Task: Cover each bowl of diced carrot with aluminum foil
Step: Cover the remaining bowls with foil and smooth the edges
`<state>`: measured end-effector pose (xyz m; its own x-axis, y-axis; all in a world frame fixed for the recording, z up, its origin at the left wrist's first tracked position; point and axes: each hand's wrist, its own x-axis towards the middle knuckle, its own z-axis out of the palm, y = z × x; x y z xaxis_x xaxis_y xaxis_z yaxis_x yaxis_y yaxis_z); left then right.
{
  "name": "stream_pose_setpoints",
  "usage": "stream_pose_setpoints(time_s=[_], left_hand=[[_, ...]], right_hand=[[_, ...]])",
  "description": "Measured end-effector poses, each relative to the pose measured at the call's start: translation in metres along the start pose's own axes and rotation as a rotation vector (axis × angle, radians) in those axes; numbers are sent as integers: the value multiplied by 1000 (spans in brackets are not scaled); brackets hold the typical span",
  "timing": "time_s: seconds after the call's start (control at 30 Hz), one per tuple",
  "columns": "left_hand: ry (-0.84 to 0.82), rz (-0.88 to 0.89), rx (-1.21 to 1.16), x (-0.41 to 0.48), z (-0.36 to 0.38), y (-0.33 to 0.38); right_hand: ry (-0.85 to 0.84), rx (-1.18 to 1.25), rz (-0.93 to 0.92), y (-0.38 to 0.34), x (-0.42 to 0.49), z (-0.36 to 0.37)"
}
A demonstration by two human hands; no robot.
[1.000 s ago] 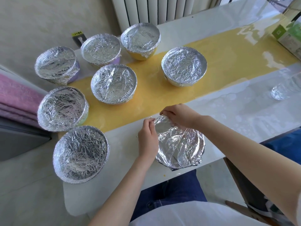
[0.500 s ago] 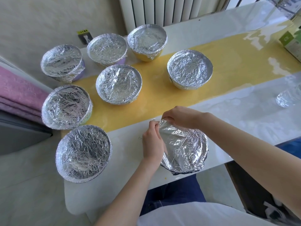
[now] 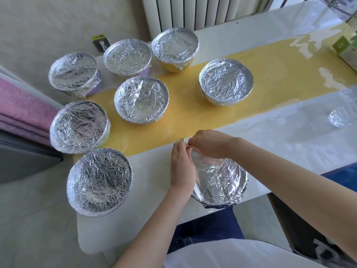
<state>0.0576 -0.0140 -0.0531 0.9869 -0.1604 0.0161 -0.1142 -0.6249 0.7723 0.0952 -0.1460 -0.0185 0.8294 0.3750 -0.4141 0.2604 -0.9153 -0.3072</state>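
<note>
Left hand [image 3: 181, 168] and right hand [image 3: 209, 144] pinch foil [image 3: 222, 180] at the near bowl [image 3: 212, 206]'s far rim, fingers curled. Seven other bowls [image 3: 141, 99] sit sealed, contents hidden.

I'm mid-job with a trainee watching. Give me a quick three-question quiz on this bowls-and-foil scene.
1. Count: how many covered bowls stand untouched beyond the near bowl?
2. True or false: the left hand and right hand both pinch the foil at the near bowl's far-left rim.
3. Where does the near bowl sit? A, on the yellow runner; B, at the table's near edge; C, on the purple towel.

Key: 1, seven. 2, true. 3, B.
</note>
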Motion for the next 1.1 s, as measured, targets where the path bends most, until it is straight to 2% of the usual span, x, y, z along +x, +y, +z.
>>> stream_pose_setpoints(time_s=[0.1, 0.23, 0.4, 0.5, 0.77, 0.87, 1.1], left_hand=[[43, 26, 134, 0, 1, -4], [46, 10, 159, -1, 3, -7], [58, 80, 165, -2, 2, -3], [58, 51, 144, -4, 1, -4], [28, -14, 59, -26, -5, -5], [-45, -89, -20, -28, -8, -7], [-49, -73, -21, -27, -11, -8]], right_hand=[[11, -22, 13, -5, 1, 3], [28, -37, 6, -2, -3, 5], [-1, 124, 37, 4, -8, 5], [-3, 216, 69, 9, -11, 4], [92, 72, -36, -8, -18, 16], [80, 40, -15, -8, -18, 20], [-18, 279, 139, 5, -22, 13]])
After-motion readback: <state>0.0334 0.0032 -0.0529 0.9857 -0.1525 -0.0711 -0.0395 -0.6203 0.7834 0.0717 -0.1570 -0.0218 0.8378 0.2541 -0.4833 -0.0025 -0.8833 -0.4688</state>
